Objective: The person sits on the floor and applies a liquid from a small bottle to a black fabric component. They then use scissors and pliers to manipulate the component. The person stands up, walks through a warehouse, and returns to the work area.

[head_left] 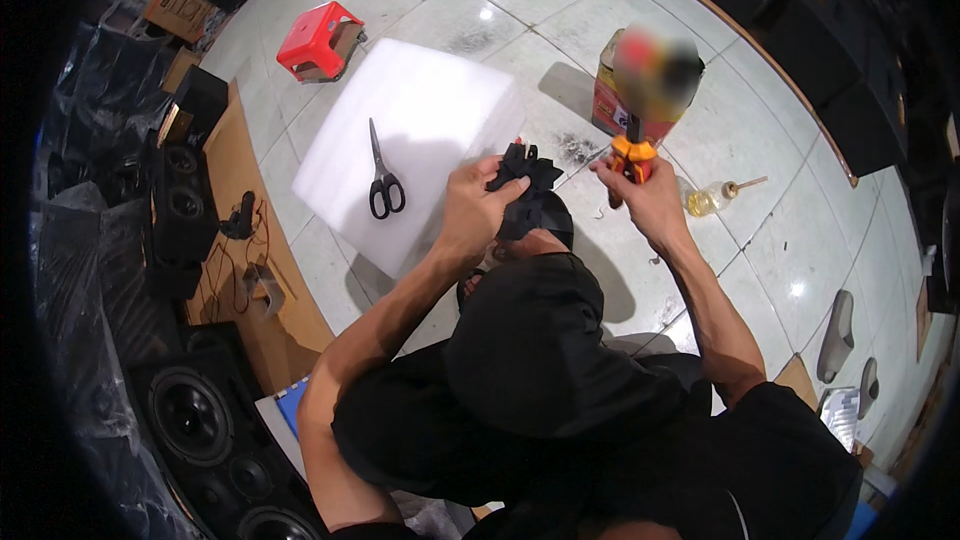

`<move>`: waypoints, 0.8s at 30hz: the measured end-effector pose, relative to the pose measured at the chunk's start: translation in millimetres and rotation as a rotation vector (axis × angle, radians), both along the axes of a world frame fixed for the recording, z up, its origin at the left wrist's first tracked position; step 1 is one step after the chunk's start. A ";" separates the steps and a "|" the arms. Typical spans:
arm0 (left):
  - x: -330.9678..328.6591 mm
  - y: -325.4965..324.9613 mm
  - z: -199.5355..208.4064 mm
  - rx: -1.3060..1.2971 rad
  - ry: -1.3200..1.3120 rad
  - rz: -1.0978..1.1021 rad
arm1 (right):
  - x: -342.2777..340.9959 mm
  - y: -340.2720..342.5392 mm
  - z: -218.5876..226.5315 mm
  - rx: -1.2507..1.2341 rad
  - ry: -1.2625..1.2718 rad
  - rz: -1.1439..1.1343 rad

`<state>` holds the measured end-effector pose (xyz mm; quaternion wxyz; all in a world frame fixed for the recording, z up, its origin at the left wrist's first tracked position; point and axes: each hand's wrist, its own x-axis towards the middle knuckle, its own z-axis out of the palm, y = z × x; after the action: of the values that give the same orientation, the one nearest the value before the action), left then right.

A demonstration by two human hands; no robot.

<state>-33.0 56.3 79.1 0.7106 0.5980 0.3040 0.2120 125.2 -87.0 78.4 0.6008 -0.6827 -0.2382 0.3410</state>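
My left hand (474, 208) is closed on a black piece with folded, petal-like strips (528, 172), pinched between thumb and fingers above my foot. A small red bit shows at its far edge. To the right, my right hand (648, 198) grips orange-and-red-handled pliers (633, 150), with the dark tip pointing away from me. The two hands are apart, and the pliers do not touch the black piece. Black-handled scissors (384, 186) lie on a white foam block (430, 90) left of my left hand, their blades pointing away.
A red plastic stool (322, 42) stands beyond the foam block. Behind the pliers is a red-and-yellow can (606, 100), partly blurred. A small glass bottle of yellow liquid (706, 202) with a stick lies right of my hand. Speakers (190, 415) line the left; slippers (838, 335) lie right.
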 end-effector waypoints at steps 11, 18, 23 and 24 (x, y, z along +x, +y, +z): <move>6.0 -5.9 10.3 -0.105 0.062 0.074 | 23.7 -162.0 -157.8 -0.929 -0.468 0.396; 6.0 -2.2 11.3 -0.096 0.094 0.087 | 30.0 -219.3 -202.0 -1.098 -0.520 0.434; 11.4 4.6 26.6 -0.083 0.075 0.121 | 25.4 -217.9 -209.0 -1.020 -0.573 0.344; 11.6 9.4 27.4 -0.083 0.049 0.140 | 23.6 -216.6 -207.1 -1.007 -0.615 0.349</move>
<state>-21.4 65.8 106.5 0.7105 0.5505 0.3709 0.2335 148.8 -303.6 -128.7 0.0439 -0.9005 -0.3186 0.2926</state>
